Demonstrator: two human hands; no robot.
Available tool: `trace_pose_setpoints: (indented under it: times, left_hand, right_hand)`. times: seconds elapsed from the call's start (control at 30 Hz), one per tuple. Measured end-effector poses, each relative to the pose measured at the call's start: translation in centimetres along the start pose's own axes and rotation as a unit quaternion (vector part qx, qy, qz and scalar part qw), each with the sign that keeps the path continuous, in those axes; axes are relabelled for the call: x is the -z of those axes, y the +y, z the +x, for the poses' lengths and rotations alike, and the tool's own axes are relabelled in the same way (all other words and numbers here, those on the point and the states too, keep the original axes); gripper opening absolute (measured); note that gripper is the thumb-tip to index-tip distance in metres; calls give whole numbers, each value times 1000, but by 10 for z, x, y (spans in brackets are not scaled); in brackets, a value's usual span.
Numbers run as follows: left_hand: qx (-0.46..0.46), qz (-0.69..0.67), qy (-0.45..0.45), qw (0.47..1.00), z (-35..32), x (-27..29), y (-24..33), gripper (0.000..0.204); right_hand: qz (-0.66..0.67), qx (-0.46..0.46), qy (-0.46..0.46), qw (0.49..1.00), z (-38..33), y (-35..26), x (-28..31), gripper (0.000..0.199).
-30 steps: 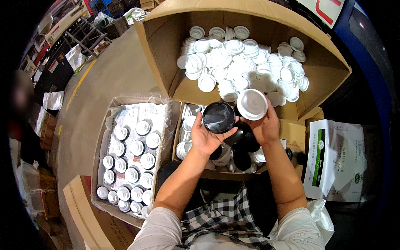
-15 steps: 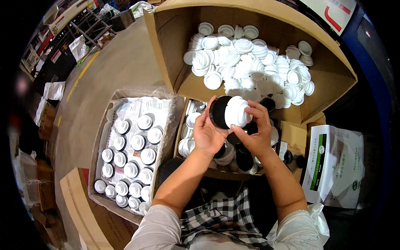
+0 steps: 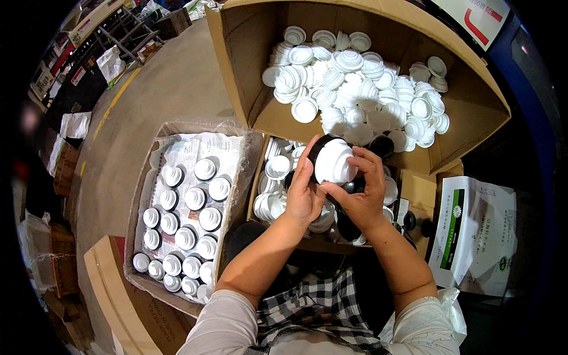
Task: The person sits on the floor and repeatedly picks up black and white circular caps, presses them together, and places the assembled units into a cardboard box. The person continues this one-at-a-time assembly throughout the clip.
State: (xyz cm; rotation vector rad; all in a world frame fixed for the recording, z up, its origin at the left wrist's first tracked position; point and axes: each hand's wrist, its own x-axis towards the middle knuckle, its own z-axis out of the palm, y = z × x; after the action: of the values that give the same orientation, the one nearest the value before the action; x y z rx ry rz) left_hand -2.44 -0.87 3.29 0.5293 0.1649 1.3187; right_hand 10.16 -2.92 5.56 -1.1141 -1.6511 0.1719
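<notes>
**Layout of cartons**

Large carton (image 3: 239,71) at rear; stepped discs (image 3: 346,80) heaped inside. Middle box (image 3: 417,188) directly before it, containing further discs (image 3: 278,167); above it, a two-part piece (image 3: 335,163) between left hand (image 3: 305,198) and right hand (image 3: 364,204). Side box (image 3: 160,293) left of middle box; paper liner (image 3: 186,148) inside, capped pieces (image 3: 195,198) standing on it. Bag (image 3: 476,231) right of middle box.

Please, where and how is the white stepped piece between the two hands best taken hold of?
Probably by the stepped edge of the white piece, coming from the right: its raised rings face the right hand, offering ledges for thumb and fingers, while the black piece behind it lies against the left hand.
</notes>
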Motion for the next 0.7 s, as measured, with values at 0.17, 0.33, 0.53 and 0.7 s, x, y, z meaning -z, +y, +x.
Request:
trace_pose_setpoints:
  times: [0.17,0.33,0.53,0.7]
  left_hand:
    - [-7,61,-1,998,0,-2,-1,55]
    - [-23,83,4,996,-1,-2,-4,59]
    - [-60,195,10,979,0,4,-10,65]
    - [-32,186,41,981,12,15,-1,60]
  right_hand:
    - [-6,-6,10,1000,0,-3,-1,57]
    - [-5,-18,12,1000,-2,-3,-1,56]
    - [-52,17,1,998,-2,1,-3,51]
    - [110,-58,-119,985,15,20,14,52]
